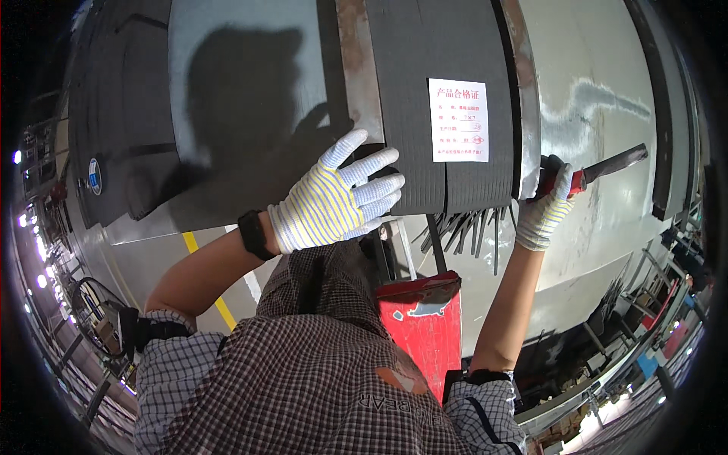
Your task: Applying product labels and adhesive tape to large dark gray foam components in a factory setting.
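My left hand, in a white glove with yellow and blue stripes, lies palm down with its fingers stretched out. Its fingertips reach the near end of a rusty metal bar and the edge of a black ribbed sheet or stack of strips. In the same kind of glove, my right hand is closed round the red handle of a knife-like tool, beside a second metal bar. The tool's dark, broad blade points right. A white paper label with red print lies on the black material.
Thin black strips hang past the table's near edge. Close to my body stands a worn red metal box or stand. Another dark bar runs along the metal tabletop at right. Dark sheets lie at left.
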Available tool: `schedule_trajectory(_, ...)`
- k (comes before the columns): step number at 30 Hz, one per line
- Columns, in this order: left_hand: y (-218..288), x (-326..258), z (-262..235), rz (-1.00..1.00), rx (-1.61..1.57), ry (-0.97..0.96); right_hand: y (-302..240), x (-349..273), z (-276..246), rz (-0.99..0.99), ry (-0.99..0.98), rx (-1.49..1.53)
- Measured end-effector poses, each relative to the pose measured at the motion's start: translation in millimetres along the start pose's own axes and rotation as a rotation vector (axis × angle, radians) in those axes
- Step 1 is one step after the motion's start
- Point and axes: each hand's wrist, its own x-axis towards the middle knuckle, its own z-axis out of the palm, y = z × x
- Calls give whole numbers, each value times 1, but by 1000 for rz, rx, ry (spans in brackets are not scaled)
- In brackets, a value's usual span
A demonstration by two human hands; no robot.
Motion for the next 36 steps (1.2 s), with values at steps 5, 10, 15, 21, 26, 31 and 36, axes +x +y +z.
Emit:
schedule_trajectory(5, 2, 6, -4, 13, -20, -56, -2, -6, -2, -59, 8, -17)
schedule_trajectory(10, 2, 10, -3, 3, -20, -59, 1, -9, -6, -44, 29, 29)
schedule_trajectory(15, 5, 13, -2, 4, -5, -92, 2, -9, -8, -63, 21, 17)
schedule_trajectory(21, 5, 17, 1, 8, -21, -73, 2, -10, -5, -108, 53, 6)
schedule_trajectory(26, 5, 21, 3, 1, -85, -26, 3, -11, -8, -117, 42, 10)
schedule_trajectory(31, 7, 25, 3, 5, -91, -32, 6, -11, -10, -107, 49, 5)
schedule_trajectory(36, 7, 31, 3, 8, -89, -33, 5, -15, -6, -84, 41, 23)
